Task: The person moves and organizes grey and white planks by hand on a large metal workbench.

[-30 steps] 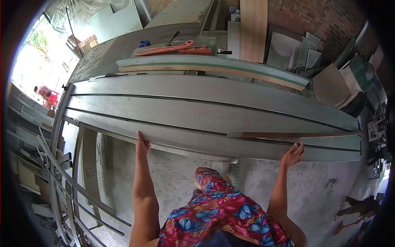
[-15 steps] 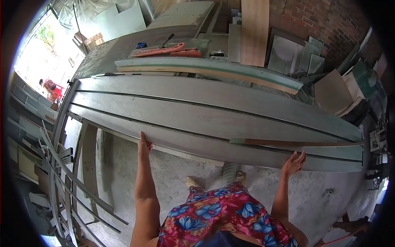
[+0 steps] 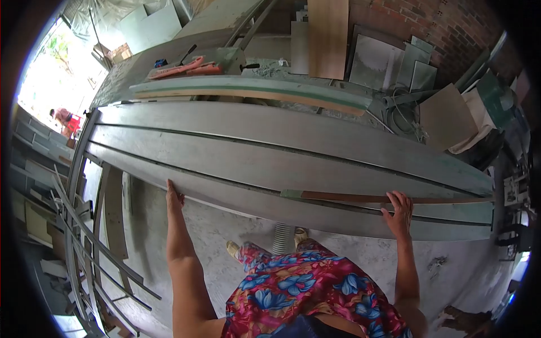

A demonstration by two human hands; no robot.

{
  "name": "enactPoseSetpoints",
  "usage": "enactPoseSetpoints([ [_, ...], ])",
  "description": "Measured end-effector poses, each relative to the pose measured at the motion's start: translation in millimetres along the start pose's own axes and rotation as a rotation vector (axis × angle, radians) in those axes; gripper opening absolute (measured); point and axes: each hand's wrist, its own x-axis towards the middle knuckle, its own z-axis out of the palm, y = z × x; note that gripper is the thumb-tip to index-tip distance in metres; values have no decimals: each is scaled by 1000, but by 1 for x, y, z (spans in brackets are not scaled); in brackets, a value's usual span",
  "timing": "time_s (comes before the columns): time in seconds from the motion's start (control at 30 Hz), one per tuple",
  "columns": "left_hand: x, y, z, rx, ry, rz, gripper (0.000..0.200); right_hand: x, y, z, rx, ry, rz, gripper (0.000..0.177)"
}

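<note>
Three long grey boards (image 3: pixel 270 155) lie side by side before me, dark gaps between them. At the near edge of the closest board (image 3: pixel 236 194), my left hand (image 3: pixel 175 194) has its thumb up on the face and its fingers curled round the edge. A thin brown strip (image 3: pixel 344 196) with a pale green end lies lengthwise over the right part of the boards. My right hand (image 3: pixel 401 213) reaches over the closest board with fingers spread, the fingertips right at the strip.
Behind the boards lies a long green-edged beam (image 3: pixel 253 92); beyond it are orange-handled tools (image 3: pixel 183 67). Curved grey strips (image 3: pixel 93 242) stand at left. A ribbed hose (image 3: pixel 281 239) runs by my feet. Sheets lean on the brick wall (image 3: pixel 428 25). A person (image 3: pixel 62 118) is outside.
My right hand has moved from the near edge of the boards inward to the brown strip. The left hand stays at the edge, while the whole view has shifted a little.
</note>
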Motion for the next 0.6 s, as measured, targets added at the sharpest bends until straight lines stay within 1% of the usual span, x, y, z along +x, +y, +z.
enactPoseSetpoints([
  [0.03,-3,-3,3,7,34,-2,63,3,6,-7,24,-29,-14,45],
  [0.17,-24,-10,18,0,3,-28,67,6,38,-12,134,-89,-17,35],
  [0.27,-42,-13,22,4,-20,-4,68,14,41,-10,174,35,-95,31],
  [0.4,-66,-21,34,21,-81,34,69,47,17,-8,167,82,-107,30],
  [0.53,-77,-26,40,2,-111,63,68,86,-21,21,200,32,-101,28],
  [0.6,-86,-24,41,-37,-117,101,68,108,-49,31,189,65,-121,26],
])
